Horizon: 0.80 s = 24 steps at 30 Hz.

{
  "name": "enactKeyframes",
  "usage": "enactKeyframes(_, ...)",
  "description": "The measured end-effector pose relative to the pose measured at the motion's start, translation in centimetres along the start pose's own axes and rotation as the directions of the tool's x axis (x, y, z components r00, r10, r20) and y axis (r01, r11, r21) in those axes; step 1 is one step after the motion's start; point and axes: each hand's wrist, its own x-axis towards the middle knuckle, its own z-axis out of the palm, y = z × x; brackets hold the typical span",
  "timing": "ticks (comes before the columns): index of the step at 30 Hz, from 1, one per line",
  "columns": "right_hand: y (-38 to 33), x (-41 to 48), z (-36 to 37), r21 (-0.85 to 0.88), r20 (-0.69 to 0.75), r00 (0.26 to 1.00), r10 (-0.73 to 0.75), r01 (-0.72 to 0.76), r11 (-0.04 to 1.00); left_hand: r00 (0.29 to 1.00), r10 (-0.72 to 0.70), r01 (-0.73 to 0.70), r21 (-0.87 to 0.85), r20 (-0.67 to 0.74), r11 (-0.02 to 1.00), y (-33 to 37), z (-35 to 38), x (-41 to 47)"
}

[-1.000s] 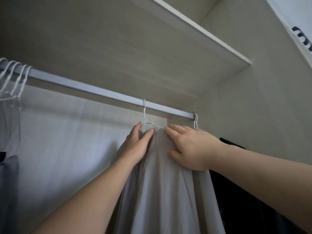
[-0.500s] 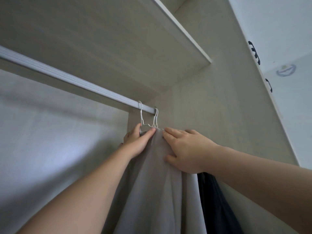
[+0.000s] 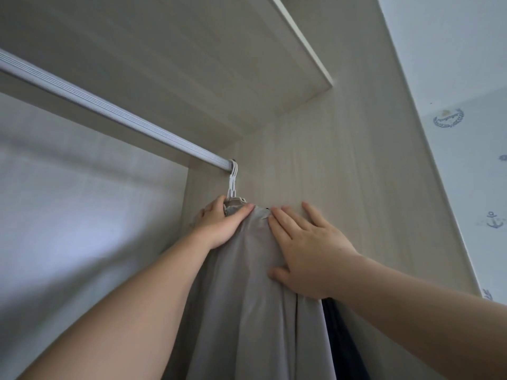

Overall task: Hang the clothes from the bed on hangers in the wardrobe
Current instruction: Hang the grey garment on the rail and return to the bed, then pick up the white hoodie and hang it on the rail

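Note:
A light grey garment [image 3: 255, 311] hangs on a white hanger [image 3: 232, 185] at the far right end of the silver wardrobe rail [image 3: 109, 111], against the wardrobe's side wall. My left hand [image 3: 219, 223] grips the garment's collar just under the hanger hooks, thumb across the front. My right hand [image 3: 307, 250] lies flat on the garment's right shoulder with fingers straight, pressing it toward the side wall. A second white hook sits beside the first on the rail.
A dark navy garment [image 3: 345, 341] hangs behind the grey one, against the pale wood side wall [image 3: 343, 174]. A shelf [image 3: 192, 50] runs above the rail. Wallpaper with anchor prints [image 3: 472, 160] lies to the right, outside the wardrobe.
The grey garment and its hanger slid right along the rail to its end, beside the other hanger. My right hand's fingers have spread flatter on the cloth.

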Motion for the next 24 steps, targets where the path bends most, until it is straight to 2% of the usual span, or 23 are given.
enactKeyframes(8, -1.2, -0.4, 0.0, 0.014, 0.062, 0.998, 0.031, -0.032, 0.999, 0.998, -0.023, 0.018, -0.083, -0.05, 0.996, -0.6, 0.2, -1.5)
enactKeyframes(11, -1.3, -2.1, -0.7, 0.096, 0.054, 0.999, -0.007, 0.002, 0.995, 0.985, -0.046, 0.04, -0.041, -0.167, 0.998, -0.1, 1.8, -5.9)
enactKeyframes(13, -1.3, -4.1, -1.4, 0.168, 0.016, 1.0, -0.017, 0.014, 0.986, 0.96, 0.075, -0.097, -0.069, -0.271, 0.993, 0.8, 2.9, -9.6)
enactKeyframes(15, -1.2, -7.0, -2.1, 0.236, -0.016, 0.999, 0.028, -0.023, 0.971, 0.933, 0.23, -0.268, -0.11, -0.276, 0.957, 2.2, 3.7, -13.3)
enactKeyframes(19, -0.6, -14.6, -2.3, 0.329, -0.082, 0.986, 0.142, -0.107, 0.938, 0.902, 0.376, -0.407, -0.134, -0.21, 0.903, 5.4, 5.4, -21.7)
enactKeyframes(22, 0.1, -22.5, -1.5, 0.339, -0.132, 0.978, 0.161, -0.108, 0.934, 0.864, 0.488, -0.501, -0.113, -0.123, 0.858, 7.6, 7.0, -29.0)
enactKeyframes(24, 0.5, -28.8, -0.3, 0.375, -0.113, 0.981, 0.16, -0.107, 0.921, 0.844, 0.535, -0.536, -0.092, -0.046, 0.839, 8.6, 8.5, -34.1)
